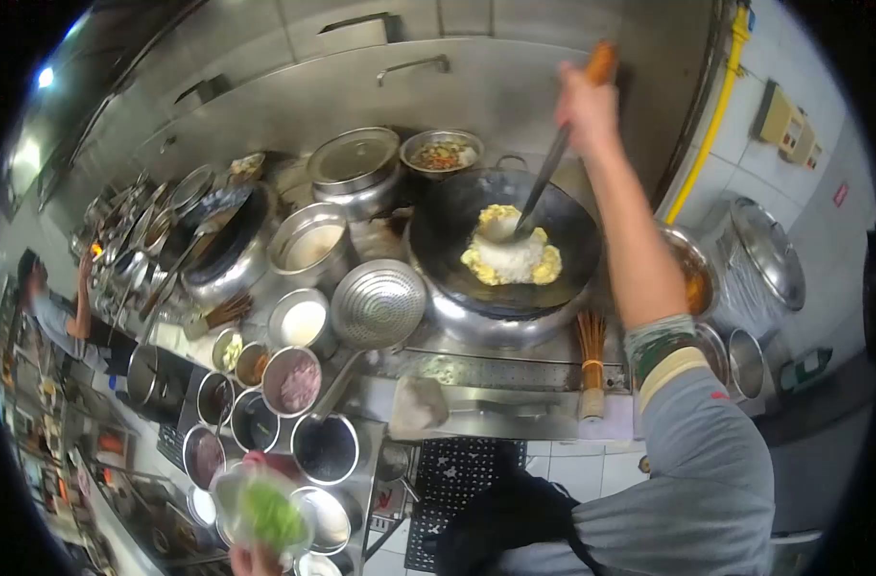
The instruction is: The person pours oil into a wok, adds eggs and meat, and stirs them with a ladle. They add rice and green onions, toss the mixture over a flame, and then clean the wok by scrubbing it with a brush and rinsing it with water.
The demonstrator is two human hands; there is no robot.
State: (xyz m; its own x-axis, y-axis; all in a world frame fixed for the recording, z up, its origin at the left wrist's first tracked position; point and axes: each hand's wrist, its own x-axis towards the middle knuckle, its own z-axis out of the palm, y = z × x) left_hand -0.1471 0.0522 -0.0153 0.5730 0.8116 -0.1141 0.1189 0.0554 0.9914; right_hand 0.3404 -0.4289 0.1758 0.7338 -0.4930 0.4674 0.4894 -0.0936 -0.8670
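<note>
With fingers wrapped round its orange handle, my right hand point(589, 104) holds a long ladle point(545, 180) over the black wok point(441, 223). The ladle's bowl rests on white rice point(511, 258) and yellow egg point(488, 273) in the wok's middle. Low at the left, my left hand point(255, 560) grips a bowl point(229, 499) with chopped greens point(270, 514) in it; the greens are blurred. This bowl is over the metal containers, beside a dark-filled pot point(325, 448). Most of my left hand is cut off by the frame's bottom edge.
A perforated strainer point(378, 304) lies left of the wok, near a pot of pale liquid point(308, 242). A bamboo brush point(591, 360) stands at the counter's front. Right of my arm are a lidded pot point(766, 252) and metal bowls. A co-worker point(56, 307) is at the far left.
</note>
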